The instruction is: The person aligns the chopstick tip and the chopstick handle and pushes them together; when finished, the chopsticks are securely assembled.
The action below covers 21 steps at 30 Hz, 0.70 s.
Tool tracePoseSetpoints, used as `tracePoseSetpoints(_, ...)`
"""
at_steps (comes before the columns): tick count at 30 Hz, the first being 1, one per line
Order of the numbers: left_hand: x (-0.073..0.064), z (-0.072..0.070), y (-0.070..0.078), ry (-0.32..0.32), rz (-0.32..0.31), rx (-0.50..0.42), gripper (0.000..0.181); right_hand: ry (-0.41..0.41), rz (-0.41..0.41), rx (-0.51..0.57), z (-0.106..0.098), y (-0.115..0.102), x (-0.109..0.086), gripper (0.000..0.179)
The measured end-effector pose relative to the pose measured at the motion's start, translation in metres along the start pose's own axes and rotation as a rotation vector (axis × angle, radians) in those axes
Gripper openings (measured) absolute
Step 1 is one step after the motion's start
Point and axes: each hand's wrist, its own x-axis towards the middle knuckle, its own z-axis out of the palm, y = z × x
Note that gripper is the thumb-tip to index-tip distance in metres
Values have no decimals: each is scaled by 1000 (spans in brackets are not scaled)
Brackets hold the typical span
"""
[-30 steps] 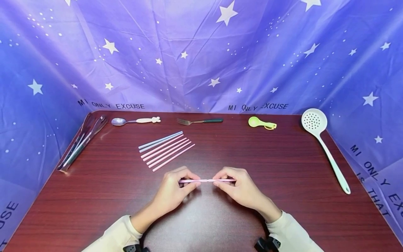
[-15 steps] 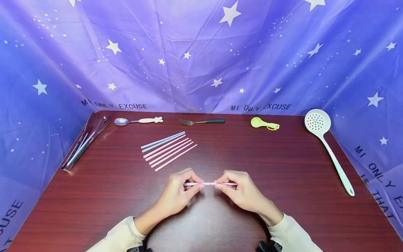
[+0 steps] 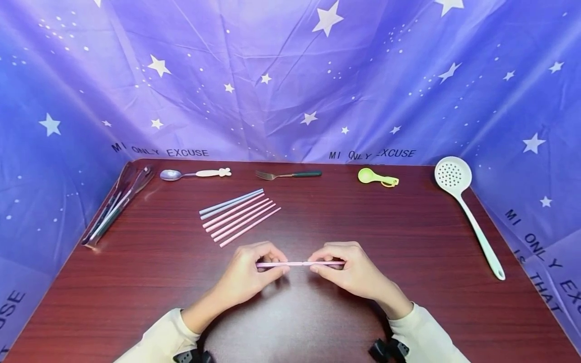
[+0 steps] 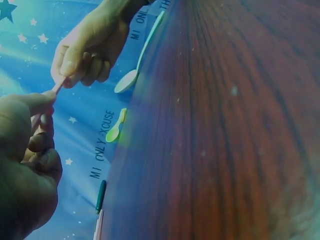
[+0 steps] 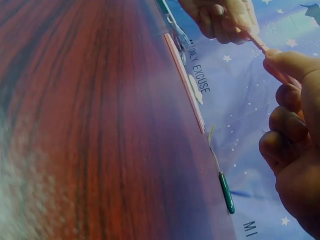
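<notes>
In the head view, a thin pink straw (image 3: 297, 263) is held level over the near middle of the table. My left hand (image 3: 249, 269) pinches it between thumb and fingertips on the left. On the right, my right hand (image 3: 356, 269) pinches it in the same way. A short stretch with a small notch shows between the two grips. In the left wrist view, the straw (image 4: 58, 86) bridges the fingertips of both hands. The right wrist view shows the straw (image 5: 257, 42) running from one pinch to the other. Several pink straws (image 3: 245, 222) and two blue straws (image 3: 231, 202) lie beyond the left hand.
Along the table's back lie a spoon (image 3: 211, 173), a fork (image 3: 306, 174) and green measuring spoons (image 3: 369, 176). A white skimmer (image 3: 476, 227) lies at right. A clear bag of utensils (image 3: 118, 206) rests at the left edge. Starry purple cloth (image 3: 290, 101) surrounds the table.
Both hands keep pinching the straw and have drawn slightly apart; more of the straw's length now shows. The head view shifted a little and back. The items on the table stay put.
</notes>
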Motion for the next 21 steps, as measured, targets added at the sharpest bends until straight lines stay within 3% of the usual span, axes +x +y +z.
tracePoseSetpoints(5, -3, 3, 1, -74, -2, -81, 10, -38, 50, 58, -2, -4, -1, 17)
tracePoseSetpoints(10, -5, 3, 3, -119, 8, -154, 7, -88, 33, 142, -5, -10, 0, 17)
tracePoseSetpoints(13, -5, 2, 6, -115, 24, -173, 7, -89, 14, 173, -5, -13, 1, 18)
tracePoseSetpoints(21, -6, 1, 9, -78, -22, -201, 7, -33, -6, 159, 2, -13, 0, 20)
